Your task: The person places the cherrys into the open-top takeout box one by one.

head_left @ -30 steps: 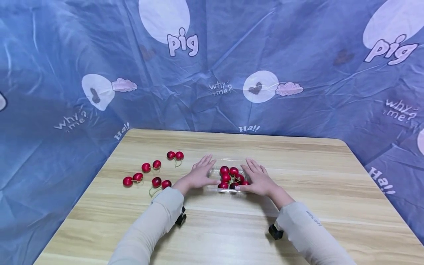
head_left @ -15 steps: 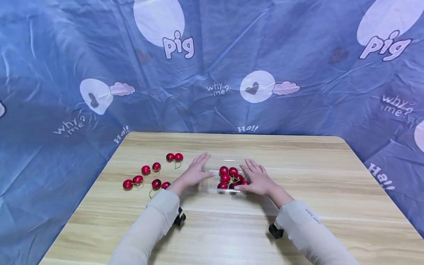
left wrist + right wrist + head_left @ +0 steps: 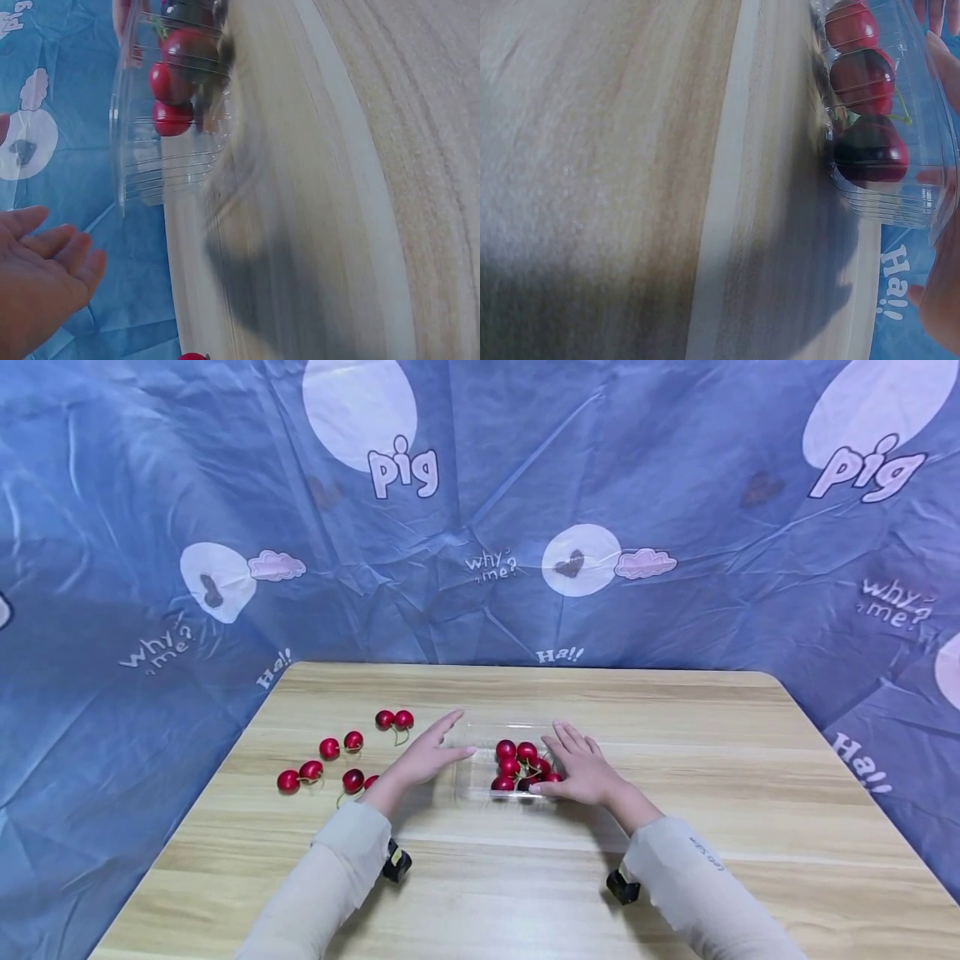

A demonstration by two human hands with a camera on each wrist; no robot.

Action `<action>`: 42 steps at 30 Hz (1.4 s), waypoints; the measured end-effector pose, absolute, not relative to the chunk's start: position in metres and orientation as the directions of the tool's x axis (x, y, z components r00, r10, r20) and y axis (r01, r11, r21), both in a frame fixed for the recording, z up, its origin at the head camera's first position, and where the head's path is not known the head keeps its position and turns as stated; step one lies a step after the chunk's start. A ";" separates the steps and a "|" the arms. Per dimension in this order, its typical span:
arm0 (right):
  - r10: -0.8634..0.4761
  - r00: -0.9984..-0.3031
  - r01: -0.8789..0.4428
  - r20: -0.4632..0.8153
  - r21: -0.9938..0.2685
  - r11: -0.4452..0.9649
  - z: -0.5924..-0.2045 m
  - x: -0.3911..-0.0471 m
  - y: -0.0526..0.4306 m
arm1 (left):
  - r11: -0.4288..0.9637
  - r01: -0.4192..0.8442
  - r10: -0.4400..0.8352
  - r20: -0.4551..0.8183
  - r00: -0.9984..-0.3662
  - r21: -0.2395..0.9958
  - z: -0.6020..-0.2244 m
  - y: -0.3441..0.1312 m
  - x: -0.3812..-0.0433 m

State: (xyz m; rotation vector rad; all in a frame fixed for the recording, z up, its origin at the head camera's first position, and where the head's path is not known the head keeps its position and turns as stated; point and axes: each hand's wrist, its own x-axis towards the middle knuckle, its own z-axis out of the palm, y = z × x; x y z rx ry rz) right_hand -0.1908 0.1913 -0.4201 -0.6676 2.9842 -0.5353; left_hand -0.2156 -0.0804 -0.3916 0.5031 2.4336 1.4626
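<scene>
A clear plastic box (image 3: 480,774) stands mid-table, with several red cherries (image 3: 509,767) gathered in its right part. My right hand (image 3: 587,773) lies against the box's right end, fingers stretched toward the back and thumb near the front rim. In the right wrist view dark red cherries (image 3: 871,150) show through the box wall (image 3: 900,214). To the left of the box, my left hand (image 3: 422,762) is held with fingers extended and thumb apart. The left wrist view shows a gap between that hand (image 3: 41,281) and the box (image 3: 154,176); nothing is in its fingers.
Several cherries joined in pairs by their stems lie left of the box, among them a back pair (image 3: 394,719), a middle pair (image 3: 341,745) and a left pair (image 3: 300,776). Another cherry (image 3: 353,780) sits beside my left wrist. A blue printed cloth (image 3: 480,510) hangs behind the wooden table (image 3: 510,877).
My left hand has drawn away to the left from the box, uncovering its left part. My right hand has stayed at the right end. The cherries lie as before.
</scene>
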 end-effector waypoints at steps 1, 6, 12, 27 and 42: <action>-0.418 -0.907 -0.406 0.039 -0.340 0.848 -0.420 -0.191 0.191 | 0.426 0.147 0.413 -0.048 -0.909 0.893 -0.391 -0.081 -0.214; -0.416 -0.909 -0.403 0.040 -0.341 0.849 -0.419 -0.190 0.191 | 0.392 0.089 0.387 -0.076 -0.919 0.916 -0.390 -0.085 -0.210; -0.413 -0.910 -0.398 0.031 -0.340 0.852 -0.422 -0.191 0.191 | 0.365 0.052 0.372 -0.094 -0.923 0.930 -0.392 -0.091 -0.207; -0.418 -0.904 -0.422 0.092 -0.354 0.835 -0.426 -0.191 0.192 | 0.361 0.039 0.324 -0.086 -0.942 0.932 -0.394 -0.105 -0.192; -0.408 -0.913 -0.392 0.029 -0.346 0.852 -0.422 -0.191 0.191 | 0.365 -0.019 0.259 -0.121 -0.958 0.931 -0.398 -0.128 -0.185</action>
